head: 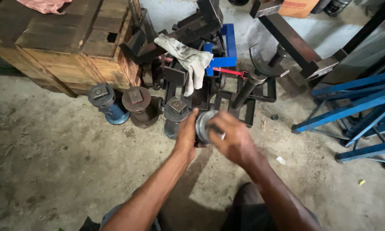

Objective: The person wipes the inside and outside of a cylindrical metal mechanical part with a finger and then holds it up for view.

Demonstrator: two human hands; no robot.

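Note:
A round grey metal ring part (204, 125) is held above the concrete floor between both my hands. My left hand (186, 134) grips its left side, thumb up along the rim. My right hand (232, 139) closes over its right side and partly hides it. Just behind the part stands a dark cylindrical jack-like piece (175, 112) with a square block on top.
Two more cylinders, a blue one (105, 102) and a rusty one (139, 105), stand left beside a wooden crate (68, 47). Black steel frames (226, 100) with a dirty white rag (190, 60) lie ahead. Blue metal stands (355, 111) fill the right.

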